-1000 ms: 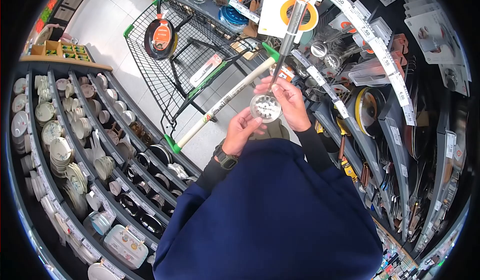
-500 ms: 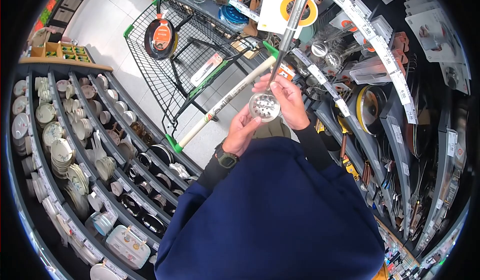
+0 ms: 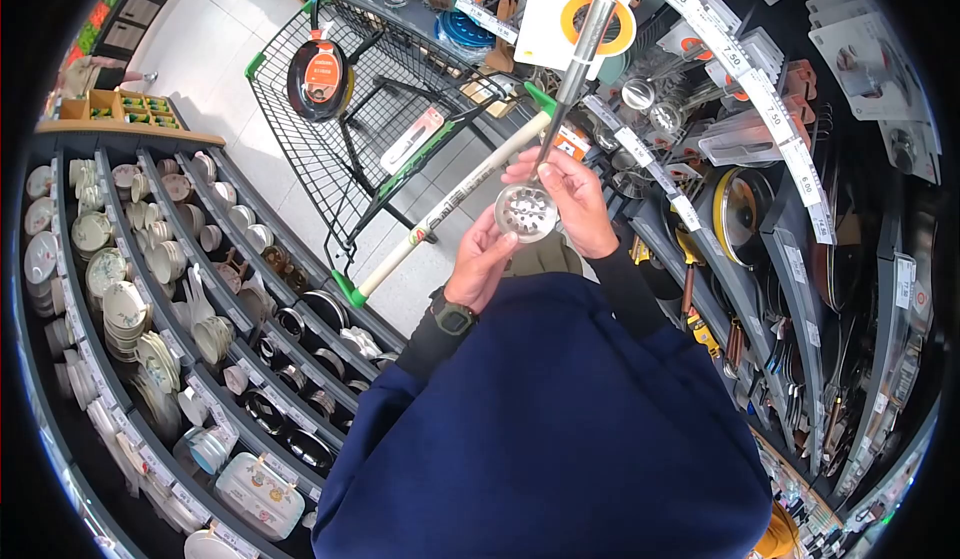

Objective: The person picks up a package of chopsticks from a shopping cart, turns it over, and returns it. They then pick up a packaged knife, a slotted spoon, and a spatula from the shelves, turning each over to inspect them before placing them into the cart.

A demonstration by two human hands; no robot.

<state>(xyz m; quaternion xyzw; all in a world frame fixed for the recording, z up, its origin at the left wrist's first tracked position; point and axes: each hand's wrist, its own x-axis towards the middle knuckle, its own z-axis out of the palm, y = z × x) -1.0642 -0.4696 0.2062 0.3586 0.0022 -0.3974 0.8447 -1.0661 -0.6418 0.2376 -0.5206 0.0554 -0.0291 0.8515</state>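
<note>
Pinched at the bowl (image 3: 526, 213) by my left hand (image 3: 478, 263) and at the lower handle (image 3: 556, 130) by my right hand (image 3: 582, 211), the skimmer (image 3: 577, 81) slanted away from me, its bowl nearer than its card (image 3: 545, 24), with the cart (image 3: 455, 200), a labelled pan (image 3: 320, 73) inside it, ahead to the left.

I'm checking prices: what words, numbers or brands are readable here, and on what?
"31.50": price strip, upper right.
"7.50": same strip.
"7.50": same strip, again.
"6.00": same strip.
Too small or blurred to read: strip's last number, cart handle, orange pan label, watch face, shelf tags, hanging packages.
</note>
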